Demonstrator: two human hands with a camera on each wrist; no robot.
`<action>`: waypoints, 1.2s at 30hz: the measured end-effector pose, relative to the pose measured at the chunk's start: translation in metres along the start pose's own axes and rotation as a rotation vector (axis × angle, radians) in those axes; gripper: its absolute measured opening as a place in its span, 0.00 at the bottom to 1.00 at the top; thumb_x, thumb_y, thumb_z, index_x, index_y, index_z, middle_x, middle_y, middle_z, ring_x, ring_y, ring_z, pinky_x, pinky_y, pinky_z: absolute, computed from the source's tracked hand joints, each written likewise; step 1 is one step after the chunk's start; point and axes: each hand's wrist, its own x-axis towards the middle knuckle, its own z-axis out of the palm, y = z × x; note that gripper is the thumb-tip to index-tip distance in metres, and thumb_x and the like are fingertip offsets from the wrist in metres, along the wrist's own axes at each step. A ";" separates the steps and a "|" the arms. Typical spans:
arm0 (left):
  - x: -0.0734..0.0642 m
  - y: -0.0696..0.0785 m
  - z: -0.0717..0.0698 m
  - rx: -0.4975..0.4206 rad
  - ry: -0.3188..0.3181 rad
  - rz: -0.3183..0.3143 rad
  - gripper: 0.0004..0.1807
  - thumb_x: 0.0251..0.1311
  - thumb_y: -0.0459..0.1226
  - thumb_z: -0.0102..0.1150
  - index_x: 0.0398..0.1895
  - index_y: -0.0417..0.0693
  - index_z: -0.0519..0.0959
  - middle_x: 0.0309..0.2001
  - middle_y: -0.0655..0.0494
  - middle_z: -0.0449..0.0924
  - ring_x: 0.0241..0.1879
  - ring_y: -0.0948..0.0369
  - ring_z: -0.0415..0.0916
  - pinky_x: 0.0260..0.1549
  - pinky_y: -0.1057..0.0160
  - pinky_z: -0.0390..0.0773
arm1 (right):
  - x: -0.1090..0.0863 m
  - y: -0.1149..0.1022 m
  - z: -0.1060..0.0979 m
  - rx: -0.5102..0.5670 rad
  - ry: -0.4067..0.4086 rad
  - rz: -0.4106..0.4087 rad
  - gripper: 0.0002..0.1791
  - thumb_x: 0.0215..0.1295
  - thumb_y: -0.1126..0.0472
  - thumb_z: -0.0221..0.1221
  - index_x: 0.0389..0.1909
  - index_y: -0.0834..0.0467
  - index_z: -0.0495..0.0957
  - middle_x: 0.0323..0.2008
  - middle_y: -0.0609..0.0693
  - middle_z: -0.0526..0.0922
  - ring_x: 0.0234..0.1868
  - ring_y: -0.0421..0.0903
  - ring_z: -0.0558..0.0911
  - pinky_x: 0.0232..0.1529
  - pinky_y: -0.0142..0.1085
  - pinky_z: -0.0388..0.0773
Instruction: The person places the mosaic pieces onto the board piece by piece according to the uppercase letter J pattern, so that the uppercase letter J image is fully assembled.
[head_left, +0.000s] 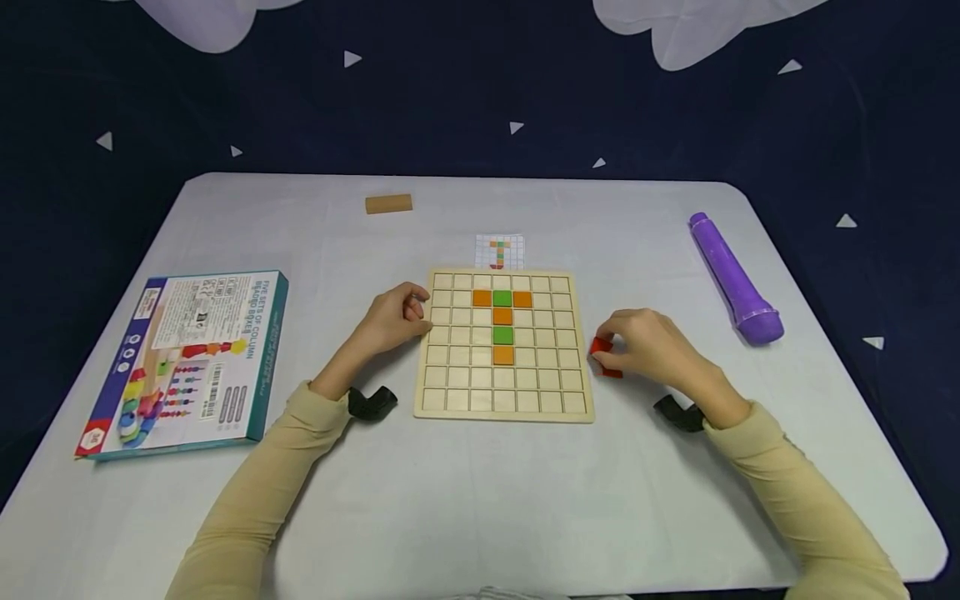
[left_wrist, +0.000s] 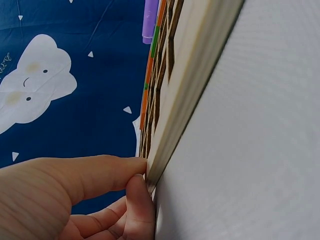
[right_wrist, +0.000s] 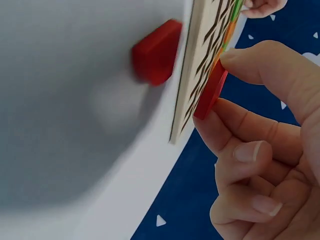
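A wooden grid board (head_left: 457, 401) lies mid-table with orange tiles (head_left: 503, 356) and green tiles (head_left: 502, 336) set in a T shape. At its left edge, my left hand (head_left: 392, 318) grips the rim between thumb and bent forefinger, as the left wrist view shows close up. Right of the board, my right hand (head_left: 647, 347) pinches a red tile (right_wrist: 211, 91) between thumb and fingertips, raised off the table. A second red tile (right_wrist: 157, 53) lies on the tabletop just below that hand, partly covered by it in the head view.
Behind the board lies a small pattern card (head_left: 483, 250) with a coloured T figure. A tan block (head_left: 388, 204) is at the back. To the left lies a flat toy box (head_left: 210, 317); on the right, a purple tube-like object (head_left: 731, 271).
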 end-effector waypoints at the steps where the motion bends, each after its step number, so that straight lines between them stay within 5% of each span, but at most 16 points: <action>1: 0.000 0.000 0.000 0.000 0.001 -0.002 0.23 0.53 0.30 0.61 0.53 0.35 0.70 0.33 0.50 0.73 0.29 0.61 0.69 0.33 0.65 0.68 | 0.001 -0.002 0.001 0.003 0.001 -0.004 0.07 0.50 0.60 0.67 0.28 0.59 0.84 0.25 0.47 0.81 0.23 0.39 0.73 0.25 0.31 0.68; 36: 0.000 0.001 0.000 -0.002 0.000 -0.008 0.23 0.53 0.31 0.60 0.54 0.35 0.70 0.35 0.48 0.75 0.29 0.61 0.71 0.35 0.65 0.69 | 0.026 -0.054 0.021 0.054 -0.003 -0.216 0.03 0.49 0.60 0.66 0.23 0.54 0.81 0.22 0.44 0.78 0.22 0.33 0.68 0.24 0.25 0.66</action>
